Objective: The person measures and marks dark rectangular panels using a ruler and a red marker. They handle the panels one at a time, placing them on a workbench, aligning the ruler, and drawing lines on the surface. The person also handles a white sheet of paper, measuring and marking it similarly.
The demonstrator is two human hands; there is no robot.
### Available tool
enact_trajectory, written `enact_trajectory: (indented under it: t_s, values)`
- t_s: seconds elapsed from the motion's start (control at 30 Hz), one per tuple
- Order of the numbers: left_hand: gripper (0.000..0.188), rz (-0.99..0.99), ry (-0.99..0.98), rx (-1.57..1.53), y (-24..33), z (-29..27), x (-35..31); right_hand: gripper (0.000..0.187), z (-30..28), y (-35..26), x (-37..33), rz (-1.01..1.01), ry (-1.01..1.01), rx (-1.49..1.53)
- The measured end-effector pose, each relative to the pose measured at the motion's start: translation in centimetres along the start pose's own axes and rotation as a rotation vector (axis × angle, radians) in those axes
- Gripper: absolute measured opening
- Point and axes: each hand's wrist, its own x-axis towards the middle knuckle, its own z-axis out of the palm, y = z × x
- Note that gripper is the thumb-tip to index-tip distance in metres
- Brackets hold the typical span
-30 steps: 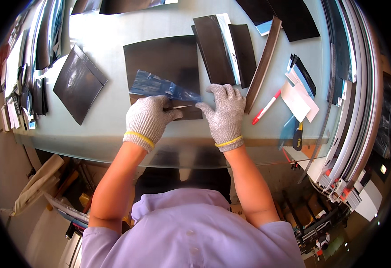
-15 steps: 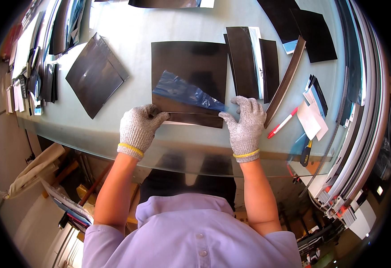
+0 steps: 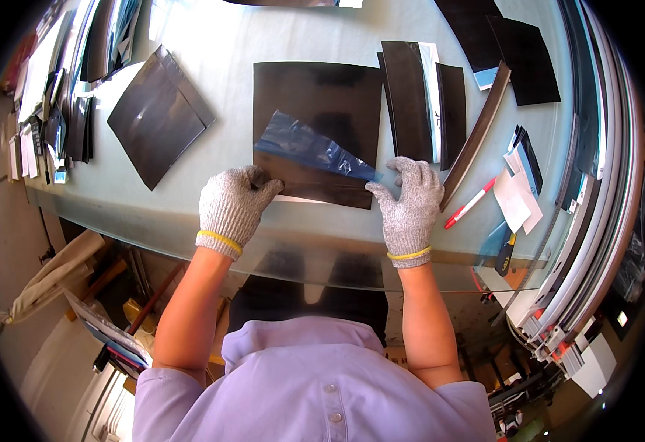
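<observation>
A dark brown rectangular sheet (image 3: 315,88) lies flat on the table in front of me, with a crumpled, tapering piece of blue clear film (image 3: 308,147) across it. Along its near edge runs a narrow dark strip (image 3: 322,193), with a white edge showing beneath. My left hand (image 3: 235,206), in a grey knit glove, is closed, thumb and forefinger pinching at the strip's left end. My right hand (image 3: 411,206), gloved alike, has bent fingers held apart. Its thumb rests at the strip's right end, beside the film's narrow tip.
More dark sheets lie left (image 3: 160,118) and upper right (image 3: 525,62). Right of the middle sheet stand dark strips (image 3: 409,96) and a long curved strip (image 3: 477,136). A red-and-white pen (image 3: 470,202), white paper pieces (image 3: 516,199) and a yellow-black cutter (image 3: 507,254) lie beyond my right hand.
The view has shifted slightly, moving the table's things a little. Both hands stay at the strip's ends, and the fold line between strip and sheet looks less distinct.
</observation>
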Motion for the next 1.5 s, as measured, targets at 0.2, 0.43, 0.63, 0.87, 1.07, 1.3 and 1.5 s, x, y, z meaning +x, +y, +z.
enact_trajectory:
  t_s: [0.2,0.43,0.63,0.87,1.07,1.3,1.5]
  values:
    - [0.031,0.103,0.044,-0.083,-0.2,-0.1,-0.4,0.045,0.1,0.0,0.0,-0.006,0.011,0.006]
    - [0.014,0.568,0.278,-0.161,-0.6,-1.0,-1.9,0.044,0.1,0.0,0.0,-0.001,0.004,0.004]
    - [0.017,0.33,0.32,-0.104,0.1,0.2,-1.4,0.044,-0.1,-0.2,0.1,0.012,-0.012,-0.004]
    - [0.026,0.12,0.225,-0.117,-0.4,1.5,-0.8,0.043,0.1,-0.4,0.1,0.017,0.006,-0.024]
    - [0.027,0.106,0.207,-0.109,-0.2,1.2,-0.6,0.043,0.2,-0.2,0.1,0.033,0.001,-0.016]
    - [0.027,0.122,0.224,-0.081,0.1,1.2,-0.5,0.043,0.1,-0.5,0.2,0.028,0.01,-0.023]
    - [0.028,0.103,0.203,-0.034,0.2,1.2,-0.3,0.043,0.1,-0.4,0.2,0.027,0.008,-0.023]
